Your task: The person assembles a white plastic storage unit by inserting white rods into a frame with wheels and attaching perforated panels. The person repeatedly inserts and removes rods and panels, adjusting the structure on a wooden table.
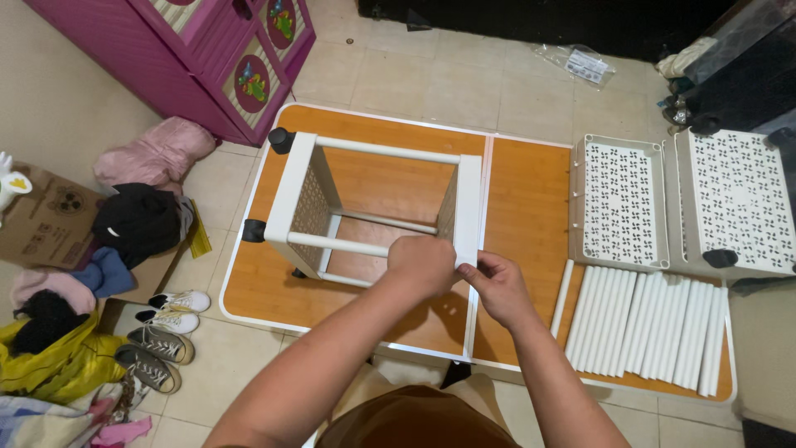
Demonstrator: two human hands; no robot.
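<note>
The rack (377,207) lies on its side on the wooden table (531,207), toward the table's left half. It consists of two white perforated shelves joined by white tubes, with black casters (280,139) at its far-left end.

Left hand (421,264): closed over the near corner of the rack's right shelf. Right hand (497,286): fingers pinched on the lower edge of the same shelf, just beside the left hand.

Surroundings:
- Right of the hands, a row of loose white tubes (647,328) lies on the table, side by side.
- Beyond the tubes, two spare shelves (618,203) lie flat; the right one carries a black caster.
- Left of the table: sneakers (166,323), a pile of clothes (137,220) and a brown cardboard box (46,220) with a dark round print.
- Far left: a magenta cabinet (207,66) with oval picture panels.
- Top centre-right, on the tiled floor: a clear plastic bag (580,65) with a white printed sheet inside.
</note>
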